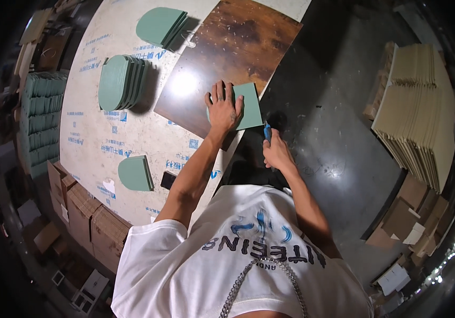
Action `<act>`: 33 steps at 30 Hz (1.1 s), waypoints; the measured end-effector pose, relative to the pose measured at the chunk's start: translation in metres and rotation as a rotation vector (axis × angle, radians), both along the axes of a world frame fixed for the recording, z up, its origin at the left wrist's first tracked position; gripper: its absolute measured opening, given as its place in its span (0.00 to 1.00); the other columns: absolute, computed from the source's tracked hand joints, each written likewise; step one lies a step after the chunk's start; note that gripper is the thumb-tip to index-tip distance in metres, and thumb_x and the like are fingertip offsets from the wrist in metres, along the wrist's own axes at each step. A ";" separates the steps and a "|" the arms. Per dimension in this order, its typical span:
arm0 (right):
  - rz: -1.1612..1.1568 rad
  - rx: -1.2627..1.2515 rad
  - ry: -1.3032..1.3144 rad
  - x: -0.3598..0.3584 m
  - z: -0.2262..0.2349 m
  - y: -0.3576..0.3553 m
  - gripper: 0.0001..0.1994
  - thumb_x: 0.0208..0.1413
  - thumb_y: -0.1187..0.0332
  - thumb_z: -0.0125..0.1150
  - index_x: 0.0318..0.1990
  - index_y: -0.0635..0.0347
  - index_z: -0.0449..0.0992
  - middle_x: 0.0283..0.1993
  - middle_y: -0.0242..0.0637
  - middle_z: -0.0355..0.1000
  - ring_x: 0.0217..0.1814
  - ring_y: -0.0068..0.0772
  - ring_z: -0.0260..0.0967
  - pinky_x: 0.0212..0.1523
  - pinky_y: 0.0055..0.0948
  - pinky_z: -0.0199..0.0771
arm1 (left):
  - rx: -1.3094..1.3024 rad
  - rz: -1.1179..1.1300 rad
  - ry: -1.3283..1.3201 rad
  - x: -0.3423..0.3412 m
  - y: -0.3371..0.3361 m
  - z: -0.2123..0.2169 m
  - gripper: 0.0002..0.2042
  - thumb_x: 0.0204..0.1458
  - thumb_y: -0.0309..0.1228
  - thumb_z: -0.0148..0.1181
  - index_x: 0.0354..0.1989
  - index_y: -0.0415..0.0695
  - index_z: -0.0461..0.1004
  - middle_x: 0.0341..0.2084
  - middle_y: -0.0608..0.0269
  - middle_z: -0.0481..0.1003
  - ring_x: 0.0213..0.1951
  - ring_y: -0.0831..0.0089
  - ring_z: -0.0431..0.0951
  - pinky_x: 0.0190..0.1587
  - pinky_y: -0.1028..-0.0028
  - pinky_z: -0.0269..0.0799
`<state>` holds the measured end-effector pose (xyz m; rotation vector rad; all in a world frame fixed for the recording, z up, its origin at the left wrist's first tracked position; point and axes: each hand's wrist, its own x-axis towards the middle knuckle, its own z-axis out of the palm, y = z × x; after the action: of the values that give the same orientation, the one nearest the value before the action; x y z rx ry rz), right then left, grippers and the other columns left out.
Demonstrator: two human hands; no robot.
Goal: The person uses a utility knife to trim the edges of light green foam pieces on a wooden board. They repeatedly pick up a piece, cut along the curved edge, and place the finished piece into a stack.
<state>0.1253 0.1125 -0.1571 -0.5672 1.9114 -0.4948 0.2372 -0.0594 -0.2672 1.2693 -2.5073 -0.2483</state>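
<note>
A pale green board piece lies on a glossy brown wood-grain panel, its square end at the panel's right edge. Across its left part my left hand rests with the fingers outstretched, pressing on it and hiding some of its outline. My right hand is wrapped round a blue-handled tool that looks like a utility knife. The tool's tip sits close to the piece's lower right corner, just off the table edge; whether it touches cannot be made out.
The pale printed tabletop carries a stack of round-ended green pieces, more at the top and lower down, and a black phone-like object. Cartons stand left; tan sheets are stacked right.
</note>
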 end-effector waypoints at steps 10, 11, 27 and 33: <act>0.137 0.145 0.009 0.007 0.011 0.000 0.14 0.62 0.70 0.48 0.47 0.76 0.60 0.30 0.64 0.75 0.30 0.59 0.78 0.32 0.49 0.80 | 0.044 -0.008 0.000 0.000 0.000 0.007 0.28 0.62 0.48 0.49 0.65 0.40 0.64 0.66 0.43 0.61 0.69 0.47 0.57 0.68 0.46 0.46; 0.143 0.108 0.062 0.011 -0.006 0.009 0.14 0.62 0.70 0.49 0.46 0.75 0.60 0.30 0.65 0.75 0.32 0.62 0.77 0.33 0.51 0.80 | 0.047 -0.013 0.007 -0.001 0.000 0.008 0.28 0.62 0.48 0.49 0.65 0.40 0.65 0.66 0.43 0.61 0.69 0.47 0.57 0.68 0.46 0.46; -0.441 -0.115 -0.056 0.009 -0.133 0.042 0.12 0.60 0.71 0.62 0.45 0.65 0.66 0.33 0.47 0.77 0.29 0.38 0.79 0.27 0.34 0.80 | 0.023 0.034 0.017 0.004 0.003 0.007 0.26 0.61 0.48 0.54 0.62 0.45 0.68 0.65 0.41 0.61 0.67 0.45 0.58 0.66 0.42 0.48; -0.666 -0.479 -0.383 0.011 -0.097 -0.010 0.19 0.59 0.79 0.60 0.58 0.68 0.69 0.50 0.40 0.72 0.47 0.36 0.76 0.40 0.36 0.86 | 0.213 0.427 0.194 0.010 0.034 0.015 0.34 0.58 0.42 0.58 0.66 0.29 0.58 0.64 0.21 0.55 0.67 0.32 0.53 0.66 0.37 0.47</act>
<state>0.1364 0.1029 -0.2538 -0.0919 1.5742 -1.4077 0.2467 -0.0253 -0.2520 1.7328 -2.0308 -0.5151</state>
